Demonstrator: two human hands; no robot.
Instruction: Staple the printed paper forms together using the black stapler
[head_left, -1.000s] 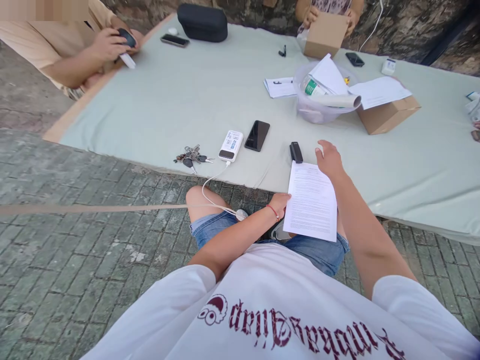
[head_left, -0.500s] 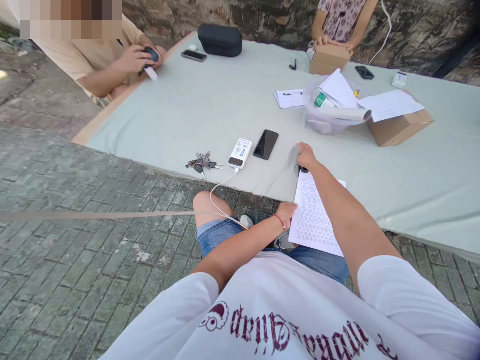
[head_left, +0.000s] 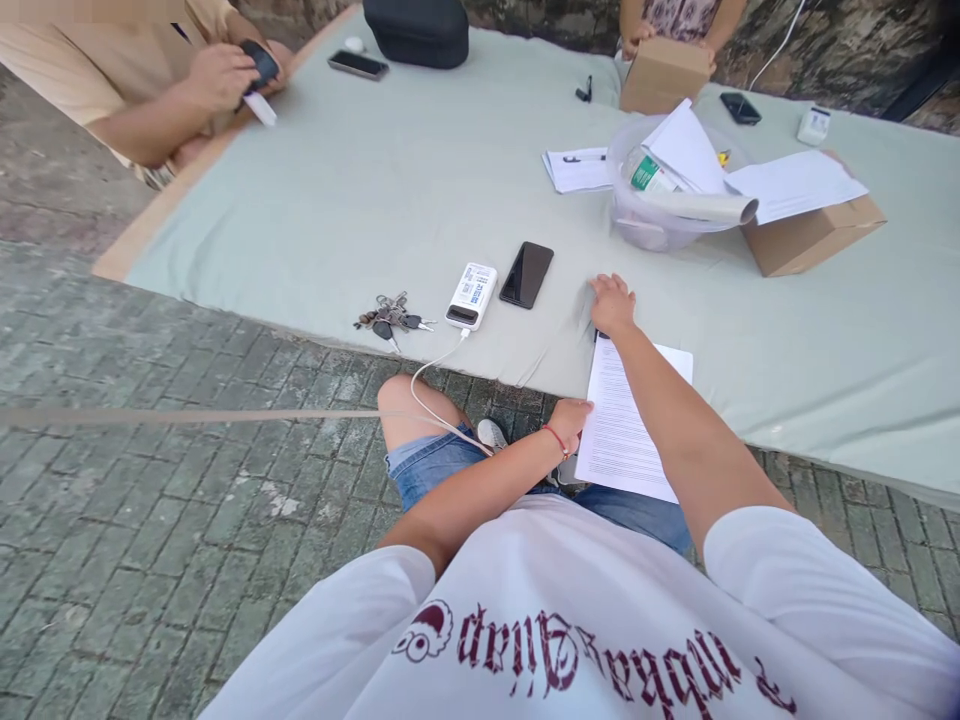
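My left hand (head_left: 572, 420) pinches the left edge of a printed sheet of paper (head_left: 624, 420), which lies partly on the table and hangs over its near edge above my lap. At the sheet's top left corner my right hand (head_left: 613, 305) is curled down over a black stapler (head_left: 601, 335). Most of that stapler is hidden under the palm, so only a dark bit shows. Left of my right hand lie a black phone (head_left: 527, 274) and a white power bank (head_left: 472, 296) with a white cable plugged in. A bunch of keys (head_left: 391, 318) rests beside the power bank.
A clear plastic tub (head_left: 646, 225) holds papers and a bottle. Right of it stands a cardboard box (head_left: 817, 235) with paper on top. A black case (head_left: 416, 35) sits at the far left. One person holds a dark object (head_left: 259, 65); another touches a cardboard box (head_left: 664, 78).
The view has shifted slightly, so the table things sit a little higher. My right hand has settled further over the stapler, showing less of it. My left hand keeps its hold on the paper.
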